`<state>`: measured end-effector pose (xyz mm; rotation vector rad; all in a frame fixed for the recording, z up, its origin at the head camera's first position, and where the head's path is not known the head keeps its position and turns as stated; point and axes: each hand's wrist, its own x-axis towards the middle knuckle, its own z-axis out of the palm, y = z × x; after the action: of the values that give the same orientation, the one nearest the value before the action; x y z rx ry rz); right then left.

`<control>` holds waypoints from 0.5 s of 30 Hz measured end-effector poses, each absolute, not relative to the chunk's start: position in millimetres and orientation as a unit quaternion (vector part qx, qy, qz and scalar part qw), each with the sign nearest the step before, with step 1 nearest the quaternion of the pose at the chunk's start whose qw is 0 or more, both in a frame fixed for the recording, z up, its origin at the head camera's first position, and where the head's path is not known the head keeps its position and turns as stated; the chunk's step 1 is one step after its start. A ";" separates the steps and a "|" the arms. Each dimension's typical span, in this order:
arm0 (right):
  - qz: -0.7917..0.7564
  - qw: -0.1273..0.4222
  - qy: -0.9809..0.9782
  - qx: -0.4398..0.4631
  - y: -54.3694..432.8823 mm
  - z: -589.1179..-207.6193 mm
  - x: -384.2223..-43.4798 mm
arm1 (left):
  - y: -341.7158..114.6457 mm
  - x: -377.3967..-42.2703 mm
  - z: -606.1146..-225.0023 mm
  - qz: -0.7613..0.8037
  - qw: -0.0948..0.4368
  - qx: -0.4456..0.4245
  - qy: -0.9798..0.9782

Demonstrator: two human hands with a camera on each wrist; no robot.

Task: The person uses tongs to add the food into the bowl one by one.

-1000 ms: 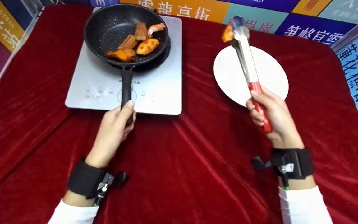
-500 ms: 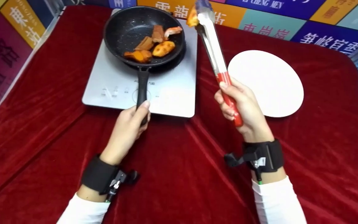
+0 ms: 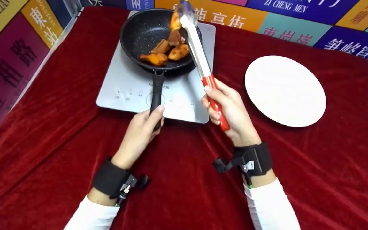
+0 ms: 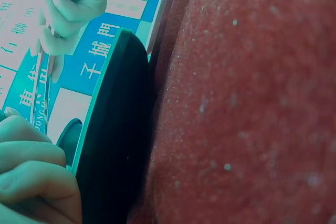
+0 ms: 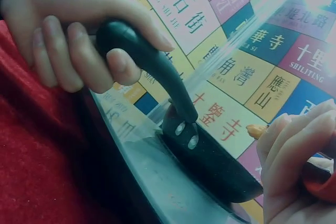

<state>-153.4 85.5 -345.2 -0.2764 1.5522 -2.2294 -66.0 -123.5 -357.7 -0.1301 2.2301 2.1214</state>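
My left hand (image 3: 142,132) grips the black handle of a frying pan (image 3: 142,32), which sits on a silver induction cooktop (image 3: 113,86). Red-handled metal tongs (image 3: 200,52) are held in my right hand (image 3: 232,111), angled up over the pan's right rim. Between the tong tips an orange-yellow food piece (image 3: 175,21) is pinched above the pan. Inside the pan lie brown pieces (image 3: 161,47), a yellow browned piece (image 3: 179,52) and an orange piece (image 3: 154,59); the tongs partly cover the pan's right side. In the right wrist view, the left fingers (image 5: 79,56) curl round the pan handle.
A white plate (image 3: 284,91) rests on the dark red cloth (image 3: 184,179) to the right of the cooktop. Behind the table stands a wall of coloured panels with lettering (image 3: 286,36).
My right hand has carried the tongs and the food piece left from over the plate to over the pan. The left hand keeps its hold on the handle. The whole view has shifted.
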 end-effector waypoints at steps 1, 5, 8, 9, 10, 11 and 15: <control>-0.796 0.204 0.561 -0.101 85.0 -345.2 -153.7 | -123.3 -66.2 -357.7 0.689 0.030 -0.041 0.723; -0.789 0.203 0.570 -0.106 83.9 -345.6 -154.9 | -122.8 -66.5 -357.8 0.691 0.031 -0.039 0.721; -0.788 0.207 0.569 -0.106 81.6 -346.6 -155.6 | -123.3 -66.6 -358.0 0.691 0.030 -0.038 0.721; -0.788 0.209 0.569 -0.108 80.4 -347.1 -155.8 | -123.5 -66.5 -358.1 0.690 0.029 -0.038 0.722; -0.787 0.212 0.569 -0.108 79.2 -347.6 -155.9 | -123.7 -66.5 -358.2 0.689 0.029 -0.039 0.723; -0.787 0.213 0.569 -0.108 77.9 -348.1 -156.0 | -123.9 -66.5 -358.4 0.689 0.029 -0.039 0.723; -0.780 0.217 0.577 -0.110 72.8 -351.2 -156.1 | -123.3 -67.6 -359.5 0.693 0.029 -0.040 0.719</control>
<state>-156.1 72.8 -351.2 -0.3055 1.5973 -2.1601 -67.6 -123.3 -359.5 -0.1220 2.2185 2.1380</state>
